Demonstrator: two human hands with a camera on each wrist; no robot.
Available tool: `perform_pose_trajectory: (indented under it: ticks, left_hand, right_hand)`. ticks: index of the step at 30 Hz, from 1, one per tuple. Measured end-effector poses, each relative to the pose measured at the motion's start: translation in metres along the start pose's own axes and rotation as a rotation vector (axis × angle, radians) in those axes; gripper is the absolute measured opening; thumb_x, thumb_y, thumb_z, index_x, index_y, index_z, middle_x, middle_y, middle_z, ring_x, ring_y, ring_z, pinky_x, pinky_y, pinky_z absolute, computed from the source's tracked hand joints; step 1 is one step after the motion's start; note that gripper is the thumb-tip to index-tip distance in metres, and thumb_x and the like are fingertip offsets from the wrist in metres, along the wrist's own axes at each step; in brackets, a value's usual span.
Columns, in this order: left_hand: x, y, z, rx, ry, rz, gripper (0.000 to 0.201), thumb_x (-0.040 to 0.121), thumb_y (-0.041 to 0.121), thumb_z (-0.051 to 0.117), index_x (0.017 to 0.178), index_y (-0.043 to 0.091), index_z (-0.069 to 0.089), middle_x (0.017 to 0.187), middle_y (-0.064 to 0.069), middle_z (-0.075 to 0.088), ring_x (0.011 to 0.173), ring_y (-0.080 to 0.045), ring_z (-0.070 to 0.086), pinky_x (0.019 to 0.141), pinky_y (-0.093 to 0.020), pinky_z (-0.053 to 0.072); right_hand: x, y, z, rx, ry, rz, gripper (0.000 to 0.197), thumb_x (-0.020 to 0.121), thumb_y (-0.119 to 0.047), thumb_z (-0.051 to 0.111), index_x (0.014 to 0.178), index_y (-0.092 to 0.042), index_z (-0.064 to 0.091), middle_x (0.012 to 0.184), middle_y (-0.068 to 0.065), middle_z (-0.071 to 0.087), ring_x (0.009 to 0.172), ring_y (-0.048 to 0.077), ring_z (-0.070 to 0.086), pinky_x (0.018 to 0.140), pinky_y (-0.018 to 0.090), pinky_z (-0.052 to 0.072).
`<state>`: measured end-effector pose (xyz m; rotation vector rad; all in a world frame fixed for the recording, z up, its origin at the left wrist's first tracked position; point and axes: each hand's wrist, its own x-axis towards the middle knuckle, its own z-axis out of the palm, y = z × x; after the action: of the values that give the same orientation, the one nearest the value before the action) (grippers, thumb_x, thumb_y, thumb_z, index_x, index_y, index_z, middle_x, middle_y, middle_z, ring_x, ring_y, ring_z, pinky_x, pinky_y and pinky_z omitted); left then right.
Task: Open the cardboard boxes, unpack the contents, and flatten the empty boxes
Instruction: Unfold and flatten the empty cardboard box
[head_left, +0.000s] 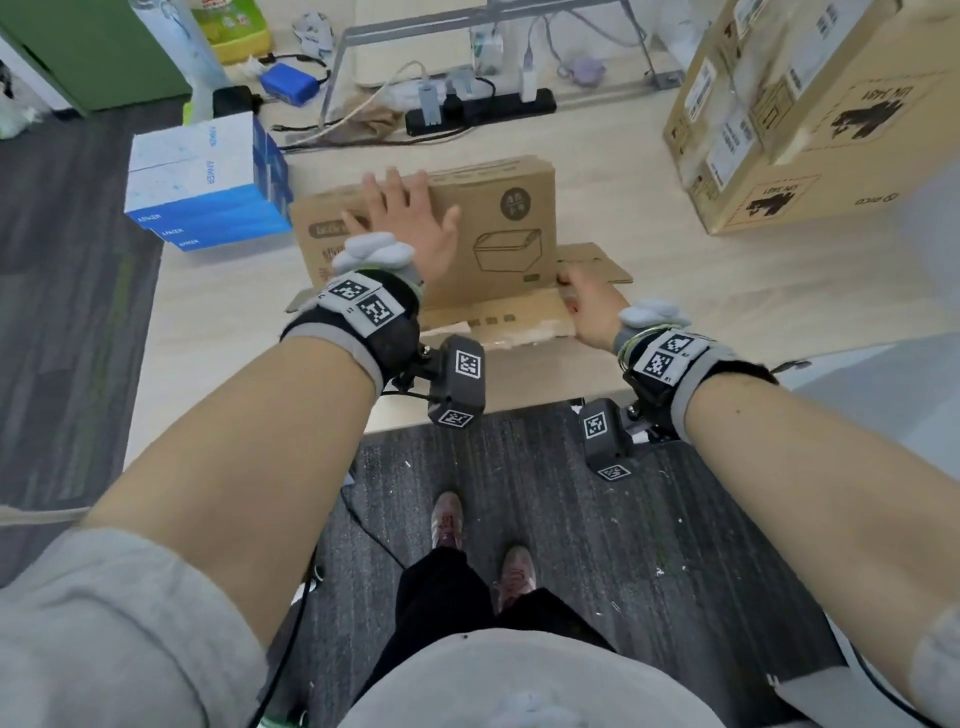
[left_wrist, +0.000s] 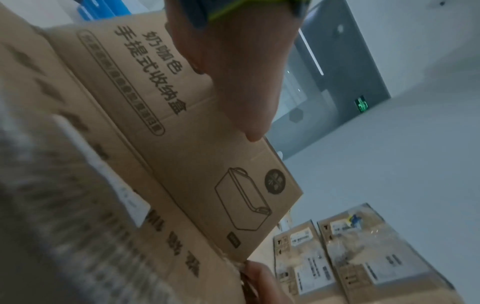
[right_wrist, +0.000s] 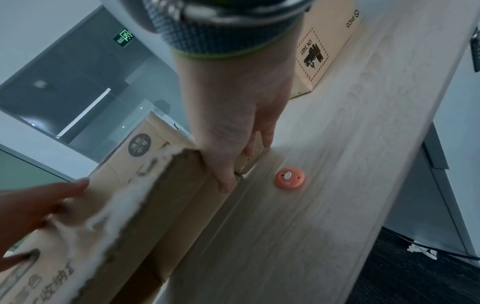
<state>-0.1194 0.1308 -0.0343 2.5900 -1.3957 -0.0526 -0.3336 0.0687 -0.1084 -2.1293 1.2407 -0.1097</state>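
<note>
My right hand (head_left: 592, 306) grips the near right corner of the flattened box (head_left: 498, 234), thumb on top and fingers (right_wrist: 266, 137) curled round the flap edge, probably to anchor the cardboard while it is pressed. My left hand (head_left: 410, 218) lies open, fingers spread and straight, palm down on the printed panel; the wide contact seemingly spreads pressure so the layers collapse evenly. The box rests on the pale surface (head_left: 649, 322), directly under my left palm, its torn flap edge nearest me. Just right of my right fingers sits a small orange disc (right_wrist: 289, 178), apart from the cardboard. Left of my left fingers stands a stack of blue-and-white boxes (head_left: 202, 182), likely unpacked contents set aside. Beyond my right fingers, well apart, waits a large cardboard box (head_left: 810, 114), apparently unopened.
</note>
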Motion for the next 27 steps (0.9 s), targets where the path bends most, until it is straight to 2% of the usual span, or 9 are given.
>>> perform_pose_trajectory:
  ticks: [2, 4, 8, 12, 15, 18, 20, 24, 27]
  left_hand:
    - [0.005, 0.005, 0.007, 0.059, -0.001, -0.015, 0.067, 0.091, 0.06, 0.021, 0.138, 0.017, 0.043, 0.147, -0.014, 0.037, 0.14, -0.034, 0.024, 0.113, -0.061, 0.011]
    - [0.011, 0.007, 0.003, 0.063, 0.066, -0.048, 0.076, 0.086, 0.062, 0.011, 0.124, 0.011, 0.052, 0.13, -0.018, 0.05, 0.125, -0.035, 0.04, 0.107, -0.058, 0.024]
    - [0.016, 0.009, 0.005, 0.061, 0.099, -0.056, 0.052, 0.093, 0.047, 0.028, 0.121, 0.008, 0.048, 0.124, -0.017, 0.054, 0.116, -0.034, 0.047, 0.102, -0.052, 0.031]
    - [-0.008, 0.017, 0.031, 0.03, 0.022, -0.111, 0.046, 0.094, 0.042, 0.038, 0.123, 0.007, 0.046, 0.125, -0.013, 0.052, 0.114, -0.031, 0.047, 0.092, -0.044, 0.034]
    - [-0.023, 0.004, 0.056, 0.067, 0.006, -0.016, 0.047, 0.095, 0.046, 0.038, 0.126, 0.011, 0.045, 0.133, -0.009, 0.047, 0.119, -0.029, 0.043, 0.095, -0.044, 0.032]
    - [-0.023, -0.011, 0.071, 0.088, 0.001, 0.024, 0.052, 0.094, 0.047, 0.036, 0.134, 0.015, 0.04, 0.141, -0.005, 0.04, 0.126, -0.027, 0.037, 0.102, -0.05, 0.027]
    - [-0.02, -0.013, 0.07, 0.1, 0.017, 0.023, 0.053, 0.092, 0.049, 0.034, 0.134, 0.017, 0.04, 0.138, -0.005, 0.041, 0.124, -0.026, 0.037, 0.101, -0.05, 0.028]
    - [-0.022, -0.015, 0.067, 0.112, 0.019, -0.002, 0.053, 0.093, 0.052, 0.031, 0.136, 0.021, 0.039, 0.139, -0.009, 0.04, 0.125, -0.029, 0.037, 0.102, -0.049, 0.029]
    - [-0.024, -0.014, 0.066, 0.071, -0.078, -0.069, 0.058, 0.095, 0.058, 0.026, 0.146, 0.03, 0.029, 0.156, -0.017, 0.018, 0.144, -0.036, 0.015, 0.114, -0.058, 0.008]
  right_hand:
    - [0.003, 0.003, 0.007, -0.055, 0.002, -0.011, 0.045, 0.089, -0.005, 0.057, 0.133, -0.01, 0.047, 0.127, 0.011, 0.057, 0.109, 0.031, 0.058, 0.087, 0.03, 0.046]
    - [0.006, 0.005, 0.016, -0.112, 0.015, -0.039, 0.043, 0.088, -0.003, 0.057, 0.13, -0.008, 0.05, 0.128, 0.013, 0.053, 0.107, 0.03, 0.057, 0.088, 0.034, 0.047]
    - [0.01, 0.012, 0.029, -0.079, 0.027, -0.025, 0.047, 0.088, -0.014, 0.06, 0.132, -0.009, 0.048, 0.139, 0.017, 0.043, 0.119, 0.035, 0.05, 0.098, 0.038, 0.045]
    - [0.01, 0.028, 0.032, -0.029, 0.102, 0.137, 0.055, 0.088, -0.034, 0.062, 0.132, -0.009, 0.042, 0.138, 0.013, 0.04, 0.11, 0.025, 0.055, 0.097, 0.039, 0.047]
    - [0.011, 0.035, 0.029, 0.041, 0.169, 0.248, 0.078, 0.079, -0.029, 0.076, 0.137, -0.003, 0.032, 0.142, 0.013, 0.029, 0.105, 0.023, 0.053, 0.091, 0.03, 0.042]
    - [0.017, 0.029, 0.033, -0.097, 0.128, 0.357, 0.07, 0.084, -0.031, 0.071, 0.135, -0.002, 0.032, 0.135, 0.016, 0.039, 0.113, 0.03, 0.049, 0.091, 0.034, 0.04]
    - [0.024, 0.025, 0.037, -0.157, 0.12, 0.425, 0.062, 0.09, -0.035, 0.061, 0.135, -0.002, 0.034, 0.133, 0.018, 0.042, 0.117, 0.033, 0.046, 0.095, 0.038, 0.036]
    - [0.031, 0.03, 0.043, -0.15, 0.109, 0.384, 0.049, 0.094, -0.03, 0.052, 0.133, -0.001, 0.044, 0.137, 0.023, 0.041, 0.126, 0.036, 0.04, 0.102, 0.043, 0.034]
    - [0.036, 0.031, 0.038, -0.123, 0.05, 0.404, 0.043, 0.094, -0.024, 0.052, 0.13, 0.0, 0.048, 0.137, 0.022, 0.042, 0.127, 0.036, 0.04, 0.103, 0.043, 0.034]
